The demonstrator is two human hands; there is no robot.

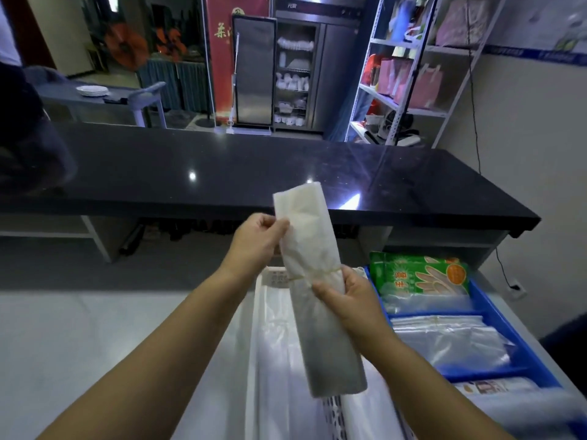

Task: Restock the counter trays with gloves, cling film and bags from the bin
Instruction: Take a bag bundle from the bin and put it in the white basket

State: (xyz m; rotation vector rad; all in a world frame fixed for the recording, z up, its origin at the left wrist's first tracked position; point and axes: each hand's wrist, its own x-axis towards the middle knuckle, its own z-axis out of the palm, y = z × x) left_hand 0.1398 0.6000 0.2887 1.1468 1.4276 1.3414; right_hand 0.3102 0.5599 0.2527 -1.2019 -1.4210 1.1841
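Where the bag bundle (324, 325) is: lifted in the air between both hands, a long folded stack of whitish plastic bags, its top end tilted away and slightly left, its bottom end hanging over the white tray (258, 300).
Rubber band (330, 270): thin and yellowish, cinched round the bundle near its middle.
Left hand (254, 242): grasping the upper half; the fingers (279, 225) pinch the bundle's left edge above the band, with the rest of that half standing free above them.
Right hand (355, 300): grasping just below the band; its thumb (327, 290) lies across the front face and the other fingers curl behind the right edge, out of sight.
White tray: directly beneath the bundle, with a perforated wall and pale plastic lying inside it.
Blue bin (486, 300): just right of the tray, split by dividers; a green glove pack (419, 274) fills the far compartment and clear bags (451, 344) fill the middle one. The nearest compartment is too blurred to read.
Pale table (95, 344): carries the tray and the bin.
Black table (286, 173): glossy, running across beyond the hands.
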